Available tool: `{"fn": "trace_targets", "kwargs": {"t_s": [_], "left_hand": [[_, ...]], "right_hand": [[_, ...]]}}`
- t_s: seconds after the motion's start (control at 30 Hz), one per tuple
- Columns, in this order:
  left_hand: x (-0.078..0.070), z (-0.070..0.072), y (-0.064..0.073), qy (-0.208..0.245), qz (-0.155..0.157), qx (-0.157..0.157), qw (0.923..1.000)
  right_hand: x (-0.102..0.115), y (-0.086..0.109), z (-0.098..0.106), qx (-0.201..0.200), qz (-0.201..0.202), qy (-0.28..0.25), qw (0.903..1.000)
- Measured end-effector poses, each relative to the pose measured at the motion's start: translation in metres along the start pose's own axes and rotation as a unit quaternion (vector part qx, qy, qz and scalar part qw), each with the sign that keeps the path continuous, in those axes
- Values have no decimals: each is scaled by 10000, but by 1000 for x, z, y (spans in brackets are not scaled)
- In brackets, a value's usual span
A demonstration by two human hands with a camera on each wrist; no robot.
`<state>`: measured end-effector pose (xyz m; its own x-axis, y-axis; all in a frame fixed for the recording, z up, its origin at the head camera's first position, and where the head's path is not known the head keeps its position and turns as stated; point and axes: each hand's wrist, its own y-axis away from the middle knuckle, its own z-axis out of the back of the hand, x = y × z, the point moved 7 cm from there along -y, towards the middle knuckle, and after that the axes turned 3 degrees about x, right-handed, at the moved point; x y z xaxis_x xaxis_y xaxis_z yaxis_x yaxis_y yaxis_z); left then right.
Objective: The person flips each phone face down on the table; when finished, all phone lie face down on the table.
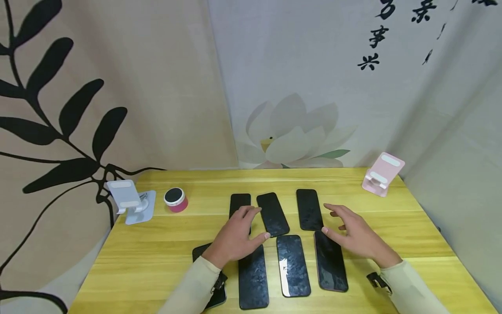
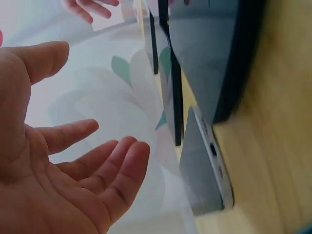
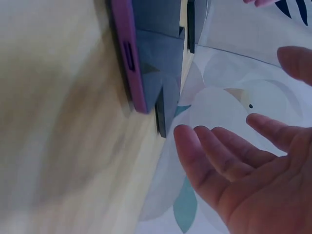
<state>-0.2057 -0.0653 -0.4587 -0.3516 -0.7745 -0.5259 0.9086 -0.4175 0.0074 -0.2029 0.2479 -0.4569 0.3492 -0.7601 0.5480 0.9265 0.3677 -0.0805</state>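
Several dark smartphones lie in two loose rows on the wooden table. In the head view my left hand [image 1: 236, 237] hovers over the left phones, partly covering the back-left phone [image 1: 240, 203], the front-left phone [image 1: 200, 251] and the long phone [image 1: 253, 279]. The tilted phone [image 1: 273, 213] lies by its fingertips. My right hand [image 1: 358, 235] is above the table, beside the back-right phone [image 1: 309, 209] and the front-right phone [image 1: 330, 261]. Another phone [image 1: 293, 266] sits between the hands. Both wrist views show spread, relaxed fingers holding nothing; the left hand [image 2: 63, 151] and right hand [image 3: 258, 175] are apart from the phones.
A pale blue phone stand [image 1: 141, 211] and a pink-and-white jar [image 1: 176, 199] with a dark top stand at the back left. At the back right corner is a pink phone stand [image 1: 382, 174]. A printed curtain [image 1: 294, 87] hangs behind the table [image 1: 396, 231].
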Motion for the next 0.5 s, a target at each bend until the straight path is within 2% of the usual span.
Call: {"fn": "trace_targets", "kwargs": {"t_s": [0.17,0.33,0.5], "left_hand": [[-11,-11,1,400,-161,260,9987],[-22,-24,1,915,-230,513,9942],[-33,-38,0,1715,-108,761,9822]], "right_hand": [[-3,8,-4,44,-87,-377,9992],[-7,16,-5,54,-248,-904,9956],[-10,27,-6,166,-484,-1506,9873]]}}
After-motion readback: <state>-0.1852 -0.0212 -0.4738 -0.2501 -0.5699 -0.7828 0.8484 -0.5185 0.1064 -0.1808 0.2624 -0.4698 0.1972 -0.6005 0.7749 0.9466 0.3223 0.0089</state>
